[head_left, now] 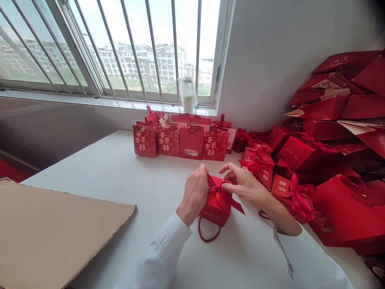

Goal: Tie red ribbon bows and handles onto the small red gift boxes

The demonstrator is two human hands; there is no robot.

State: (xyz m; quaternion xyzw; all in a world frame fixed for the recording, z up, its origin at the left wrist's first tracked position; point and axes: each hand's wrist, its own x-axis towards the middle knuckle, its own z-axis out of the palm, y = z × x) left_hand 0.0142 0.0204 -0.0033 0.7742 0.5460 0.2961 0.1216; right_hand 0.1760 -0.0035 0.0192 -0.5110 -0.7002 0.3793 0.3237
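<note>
A small red box (217, 210) with a twisted cord handle (209, 241) stands on the white table (144, 249). On its top a red ribbon (217, 189) is tied or looped, one tail hanging over the right side. My left hand (196, 188) is closed at the box's upper left, pinching a part of the ribbon. At the upper right is my right hand (240, 182), its thumb against the ribbon and its index finger raised and apart; whether it grips the ribbon is hard to tell.
Red gift boxes (191, 142) stand in rows below the barred window. More red boxes (303, 152) are piled high on the right. A cardboard sheet (60, 233) covers the table's left front. A bagged cup (188, 94) sits on the sill.
</note>
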